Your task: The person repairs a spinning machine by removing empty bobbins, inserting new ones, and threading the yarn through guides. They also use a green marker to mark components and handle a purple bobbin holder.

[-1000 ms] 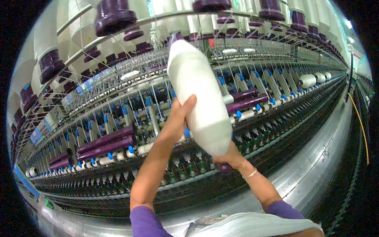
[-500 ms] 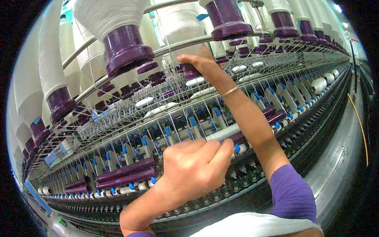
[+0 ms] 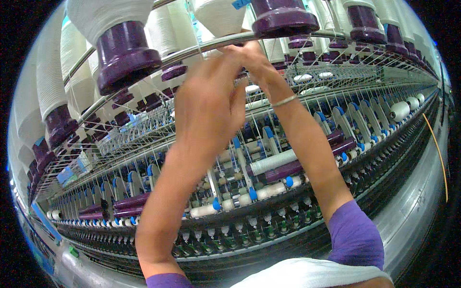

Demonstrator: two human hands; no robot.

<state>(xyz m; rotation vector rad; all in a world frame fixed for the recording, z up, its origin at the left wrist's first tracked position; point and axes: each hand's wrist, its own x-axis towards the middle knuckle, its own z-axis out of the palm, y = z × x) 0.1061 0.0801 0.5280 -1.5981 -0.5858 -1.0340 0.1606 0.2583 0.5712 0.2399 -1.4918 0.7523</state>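
Where the two hands meet, high in the view, they close together just under the curved metal rail [image 3: 288, 36] of the creel, right below a purple bobbin base [image 3: 283, 19]. The left hand [image 3: 209, 103] shows its back to the camera, fingers bent and drawn toward the right hand [image 3: 254, 60], whose fingertips pinch inward; something fine, perhaps a strand of white yarn, seems to sit between them, though the blur makes it impossible to tell for certain what either hand grips. A thin bracelet [image 3: 284, 100] circles the right wrist (purple sleeves show at both arms near the lower edge). Overhead hang large white yarn packages [image 3: 48, 72] on purple holders [image 3: 126, 55]. Beneath the forearms runs the long spinning frame [image 3: 269, 192], with rows of blue-tipped arms, white rollers and purple bars curving away to the right.
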